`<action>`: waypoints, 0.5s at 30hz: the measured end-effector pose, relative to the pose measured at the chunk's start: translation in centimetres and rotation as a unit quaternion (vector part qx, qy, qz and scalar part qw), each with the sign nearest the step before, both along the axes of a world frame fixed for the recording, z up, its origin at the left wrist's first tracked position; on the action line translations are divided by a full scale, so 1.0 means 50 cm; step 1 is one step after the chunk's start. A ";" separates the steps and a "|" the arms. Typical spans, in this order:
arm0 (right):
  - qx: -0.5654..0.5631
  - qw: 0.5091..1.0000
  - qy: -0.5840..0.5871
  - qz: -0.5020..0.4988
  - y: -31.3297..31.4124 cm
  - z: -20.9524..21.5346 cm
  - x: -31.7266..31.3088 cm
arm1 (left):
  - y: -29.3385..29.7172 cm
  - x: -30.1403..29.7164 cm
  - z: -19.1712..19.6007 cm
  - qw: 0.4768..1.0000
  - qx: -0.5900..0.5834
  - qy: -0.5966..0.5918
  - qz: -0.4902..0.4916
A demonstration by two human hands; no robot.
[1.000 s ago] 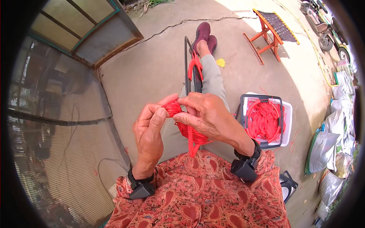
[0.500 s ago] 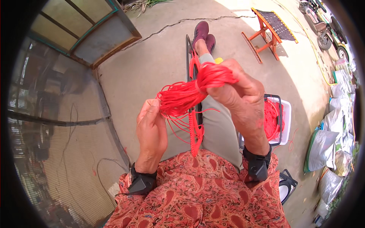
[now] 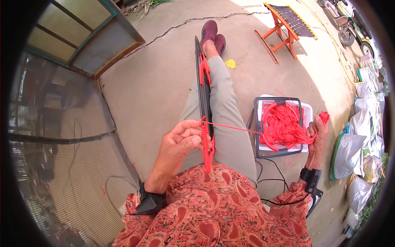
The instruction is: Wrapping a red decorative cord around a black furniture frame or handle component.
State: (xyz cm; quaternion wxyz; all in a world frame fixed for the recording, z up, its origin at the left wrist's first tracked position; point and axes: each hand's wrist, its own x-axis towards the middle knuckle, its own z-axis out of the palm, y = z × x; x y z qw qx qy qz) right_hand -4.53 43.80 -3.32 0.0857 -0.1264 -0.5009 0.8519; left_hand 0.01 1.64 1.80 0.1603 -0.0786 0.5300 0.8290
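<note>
two hands are seen well apart here. the left hand [image 3: 181,140] is curled loosely against a long dark frame [image 3: 204,103] that runs along the outstretched leg [image 3: 224,107], with the fingers [image 3: 190,127] resting at a row of red cord loops [image 3: 204,142] wound on the frame's near end; whether anything is actually pinched there can't be told. a single red strand [image 3: 232,127] is stretched taut from those loops across the leg to the right side. the right hand [image 3: 317,136] is clenched around a bundle of red cord [image 3: 288,127], held out over a white crate [image 3: 306,111] with a dark wire basket [image 3: 259,123] set in it, and more of the red cord is piled inside. a second patch of red cord [image 3: 203,68] is wound further up the frame. dark wrist straps are worn on both arms, and a red patterned top [image 3: 214,214] fills the bottom. further off, an orange folding stool [image 3: 286,26] is stood on the concrete, a small yellow thing [image 3: 230,64] lies near the dark red shoes [image 3: 213,35], and filled sacks [image 3: 347,150] are lined up at the right edge.
</note>
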 end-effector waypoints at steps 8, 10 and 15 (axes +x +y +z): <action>0.186 0.965 -0.120 0.140 -0.228 -0.013 0.005 | 0.015 -0.004 0.016 0.994 0.093 -0.062 0.009; 0.148 0.952 -0.087 0.255 -0.299 0.027 -0.008 | 0.018 0.004 0.035 0.995 0.024 -0.068 0.064; 0.027 0.879 -0.050 0.474 -0.440 0.069 0.002 | 0.003 0.017 0.034 0.992 -0.005 -0.080 0.093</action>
